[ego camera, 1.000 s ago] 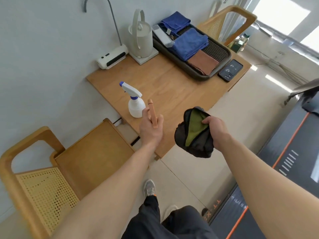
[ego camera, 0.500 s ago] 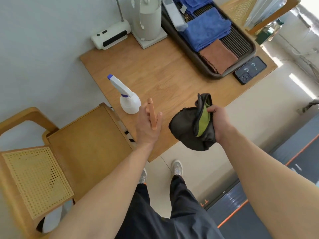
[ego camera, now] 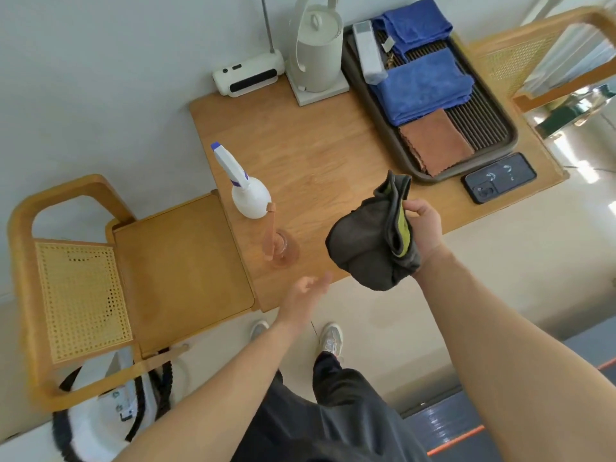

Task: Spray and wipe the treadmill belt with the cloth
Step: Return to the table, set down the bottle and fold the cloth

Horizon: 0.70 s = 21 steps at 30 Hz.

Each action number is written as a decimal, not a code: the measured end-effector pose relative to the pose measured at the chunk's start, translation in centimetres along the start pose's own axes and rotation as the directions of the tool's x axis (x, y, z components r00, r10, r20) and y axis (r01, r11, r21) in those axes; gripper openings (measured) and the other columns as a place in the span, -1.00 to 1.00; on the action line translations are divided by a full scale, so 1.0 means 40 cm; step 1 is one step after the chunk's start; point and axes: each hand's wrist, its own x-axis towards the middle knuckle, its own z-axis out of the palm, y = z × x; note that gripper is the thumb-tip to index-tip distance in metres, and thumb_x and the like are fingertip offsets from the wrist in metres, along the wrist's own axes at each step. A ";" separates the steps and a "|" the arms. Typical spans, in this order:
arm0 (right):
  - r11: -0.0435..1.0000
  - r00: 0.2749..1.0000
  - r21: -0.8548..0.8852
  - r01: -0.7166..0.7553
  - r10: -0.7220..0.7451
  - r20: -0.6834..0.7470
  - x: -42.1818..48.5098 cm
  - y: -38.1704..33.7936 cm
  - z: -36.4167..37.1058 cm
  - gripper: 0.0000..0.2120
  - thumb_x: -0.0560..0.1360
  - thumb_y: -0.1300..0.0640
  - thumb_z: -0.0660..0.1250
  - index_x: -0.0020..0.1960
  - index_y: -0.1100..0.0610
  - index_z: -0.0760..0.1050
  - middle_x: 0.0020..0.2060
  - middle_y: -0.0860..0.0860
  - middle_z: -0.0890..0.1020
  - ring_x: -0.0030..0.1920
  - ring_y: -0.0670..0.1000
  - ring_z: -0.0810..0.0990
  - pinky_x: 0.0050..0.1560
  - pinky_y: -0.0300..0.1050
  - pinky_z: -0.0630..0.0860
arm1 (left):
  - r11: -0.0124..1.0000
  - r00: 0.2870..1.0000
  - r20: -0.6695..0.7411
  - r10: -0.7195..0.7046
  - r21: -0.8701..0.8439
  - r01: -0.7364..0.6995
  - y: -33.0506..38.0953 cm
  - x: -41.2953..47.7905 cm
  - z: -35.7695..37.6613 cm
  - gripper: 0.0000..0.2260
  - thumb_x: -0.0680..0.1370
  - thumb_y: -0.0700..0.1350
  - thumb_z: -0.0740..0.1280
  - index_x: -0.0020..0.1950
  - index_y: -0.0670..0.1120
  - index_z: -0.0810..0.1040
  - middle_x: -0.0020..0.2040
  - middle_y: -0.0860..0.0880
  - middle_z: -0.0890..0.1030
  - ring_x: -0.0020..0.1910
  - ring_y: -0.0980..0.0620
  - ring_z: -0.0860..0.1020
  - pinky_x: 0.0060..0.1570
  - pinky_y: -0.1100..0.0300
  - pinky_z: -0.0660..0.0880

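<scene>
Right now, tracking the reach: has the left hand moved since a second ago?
Yes: the left hand has drawn back from beside the spray bottle to the near edge of the table.

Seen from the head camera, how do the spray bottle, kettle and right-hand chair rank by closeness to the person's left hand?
1. Spray bottle: just beyond the left hand, on the table's left side.
2. Kettle: at the back, by the wall.
3. Right chair: past the table's right end.
</scene>
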 end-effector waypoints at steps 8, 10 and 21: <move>0.966 0.961 -0.005 0.259 -0.258 -0.103 0.026 -0.048 -0.076 -0.76 0.64 0.18 0.19 -0.21 0.12 0.39 -0.38 0.03 0.47 -0.33 -0.01 0.50 -0.30 -0.21 0.50 | 0.695 0.915 0.398 0.068 -0.676 0.242 0.254 0.057 0.109 -0.22 0.44 0.46 0.32 0.39 -0.12 0.61 0.39 -0.18 0.62 0.42 -0.17 0.55 0.54 -0.09 0.35; 0.962 0.953 0.005 0.272 -0.269 -0.139 0.028 -0.061 -0.096 -0.73 0.67 0.13 0.15 -0.19 0.13 0.42 -0.37 0.04 0.50 -0.34 -0.02 0.53 -0.33 -0.28 0.52 | 0.788 0.909 0.408 0.081 -0.585 0.192 0.272 0.065 0.109 -0.43 0.49 0.33 0.37 0.24 -0.08 0.72 0.29 -0.13 0.69 0.31 -0.10 0.63 0.40 -0.03 0.50; 0.994 0.999 0.112 0.002 0.004 -0.054 0.039 -0.075 -0.173 -0.41 0.53 -0.22 0.18 0.30 0.20 0.59 0.22 0.16 0.66 0.24 0.22 0.63 0.36 0.16 0.45 | 0.946 0.936 0.148 0.318 0.021 -0.325 0.400 0.053 0.083 -0.93 0.53 -0.10 0.50 -0.01 -0.06 0.71 -0.04 0.00 0.76 0.02 0.00 0.70 0.03 0.06 0.60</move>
